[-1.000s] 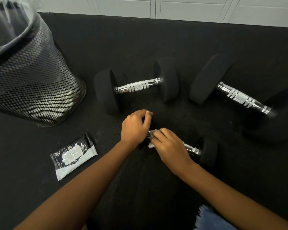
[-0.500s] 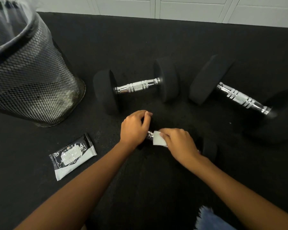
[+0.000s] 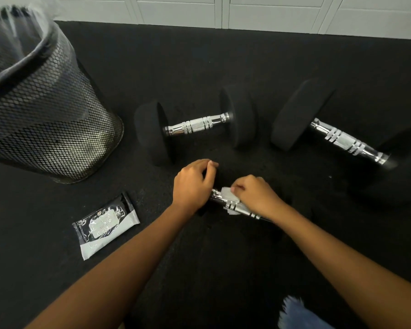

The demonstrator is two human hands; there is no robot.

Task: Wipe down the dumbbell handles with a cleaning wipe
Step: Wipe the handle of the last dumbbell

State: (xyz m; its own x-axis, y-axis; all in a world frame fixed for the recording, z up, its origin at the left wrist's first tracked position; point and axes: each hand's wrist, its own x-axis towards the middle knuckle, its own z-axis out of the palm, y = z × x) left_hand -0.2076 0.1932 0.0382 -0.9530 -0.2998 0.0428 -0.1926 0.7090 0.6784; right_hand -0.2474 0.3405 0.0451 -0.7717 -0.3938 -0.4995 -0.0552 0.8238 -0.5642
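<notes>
Three black dumbbells with chrome handles lie on a dark rubber floor. The small nearest dumbbell (image 3: pixel 237 206) lies between my hands. My left hand (image 3: pixel 192 184) grips its left weight head. My right hand (image 3: pixel 256 195) presses a white cleaning wipe (image 3: pixel 227 194) onto its chrome handle, and my right forearm hides its right end. A medium dumbbell (image 3: pixel 197 125) lies behind it, and a large dumbbell (image 3: pixel 342 141) lies at the right.
A black mesh waste bin (image 3: pixel 40 115) with a plastic liner stands at the left. A pack of wipes (image 3: pixel 105 224) lies on the floor at the front left. White panels (image 3: pixel 271 13) run along the back. Blue fabric (image 3: pixel 299 317) shows at the bottom edge.
My right hand has slid the wipe along the near dumbbell's handle, out to the right and then back leftward. More of the chrome handle shows now. My left hand has stayed on the weight head.
</notes>
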